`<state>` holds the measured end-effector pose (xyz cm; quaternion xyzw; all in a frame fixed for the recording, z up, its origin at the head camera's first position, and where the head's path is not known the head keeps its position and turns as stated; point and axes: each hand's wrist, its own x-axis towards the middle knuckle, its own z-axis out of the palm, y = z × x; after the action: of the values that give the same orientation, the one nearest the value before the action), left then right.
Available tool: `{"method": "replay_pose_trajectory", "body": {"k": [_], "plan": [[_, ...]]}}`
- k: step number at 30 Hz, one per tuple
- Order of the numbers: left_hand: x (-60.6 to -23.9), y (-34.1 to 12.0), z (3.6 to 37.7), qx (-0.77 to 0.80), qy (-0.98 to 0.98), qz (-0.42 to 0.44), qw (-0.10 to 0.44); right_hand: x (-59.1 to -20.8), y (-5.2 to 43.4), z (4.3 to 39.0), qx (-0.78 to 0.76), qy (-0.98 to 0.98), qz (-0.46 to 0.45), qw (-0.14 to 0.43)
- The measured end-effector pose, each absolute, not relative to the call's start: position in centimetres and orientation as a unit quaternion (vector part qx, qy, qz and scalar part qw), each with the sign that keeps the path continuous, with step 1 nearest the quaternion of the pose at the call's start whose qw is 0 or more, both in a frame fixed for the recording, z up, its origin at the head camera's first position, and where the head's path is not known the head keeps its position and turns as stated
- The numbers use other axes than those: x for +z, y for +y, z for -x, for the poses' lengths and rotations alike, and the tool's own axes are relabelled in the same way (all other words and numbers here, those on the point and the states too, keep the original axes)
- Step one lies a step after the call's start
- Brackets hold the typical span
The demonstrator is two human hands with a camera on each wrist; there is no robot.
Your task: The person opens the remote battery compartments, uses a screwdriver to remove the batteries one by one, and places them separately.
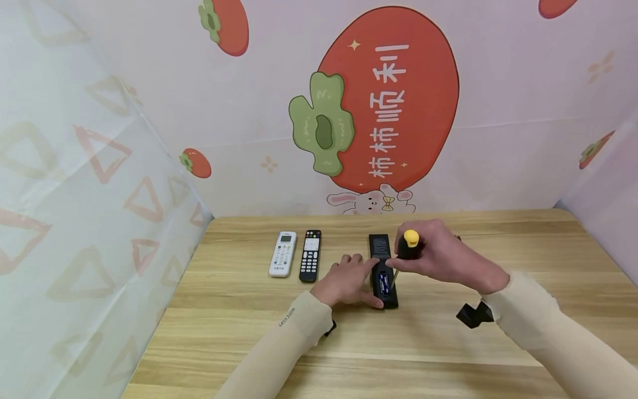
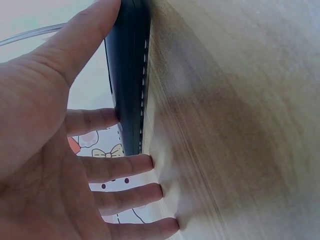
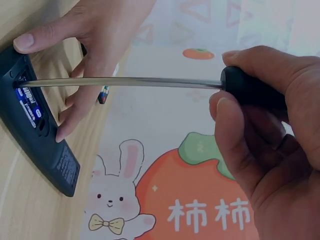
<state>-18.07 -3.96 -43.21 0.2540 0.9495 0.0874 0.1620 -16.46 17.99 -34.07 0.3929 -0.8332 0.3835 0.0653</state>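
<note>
Showing a slim black remote control (image 1: 382, 269), lying back side up on the light wooden table (image 1: 239, 343) between both hands, carrying a printed panel toward the far end and an uncovered compartment holding blue batteries (image 3: 29, 107) toward the near end. Showing also a screwdriver (image 3: 125, 82), combining a black handle, a yellow end and a long bare metal shaft. Counting three remotes in all: this one, one white remote (image 1: 283, 254) and one black keyed remote (image 1: 310, 256), both lying keys up to the left; counting one screwdriver and two hands. Spreading the fingers of the left hand (image 1: 349, 280) apart, resting thumb and index finger on the slim black remote control and the other fingertips on the table. Clamping the right hand (image 1: 433, 252) round the screwdriver's handle, slanting the shaft down to the compartment.
</note>
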Motion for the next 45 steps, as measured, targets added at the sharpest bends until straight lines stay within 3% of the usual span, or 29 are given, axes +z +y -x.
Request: {"method": "replay_pose_trajectory", "body": {"k": [11, 18, 32, 45], "plan": [[-43.4, -4.0, 18.1, 0.092, 0.947, -0.257, 0.168, -34.0, 17.9, 16.0, 0.373, -0.816, -0.433, 0.090], [-43.3, -4.1, 18.3, 0.099, 0.948, -0.249, 0.169, -33.5, 18.1, 16.3, 0.325, -0.806, -0.471, 0.152], [-43.4, -4.1, 18.3, 0.097, 0.948, -0.253, 0.165, -33.7, 18.7, 16.5, 0.363, -0.809, -0.443, 0.134], [-43.3, -4.1, 18.2, 0.094, 0.949, -0.255, 0.163, -33.1, 19.2, 16.7, 0.384, -0.809, -0.415, 0.158]]}}
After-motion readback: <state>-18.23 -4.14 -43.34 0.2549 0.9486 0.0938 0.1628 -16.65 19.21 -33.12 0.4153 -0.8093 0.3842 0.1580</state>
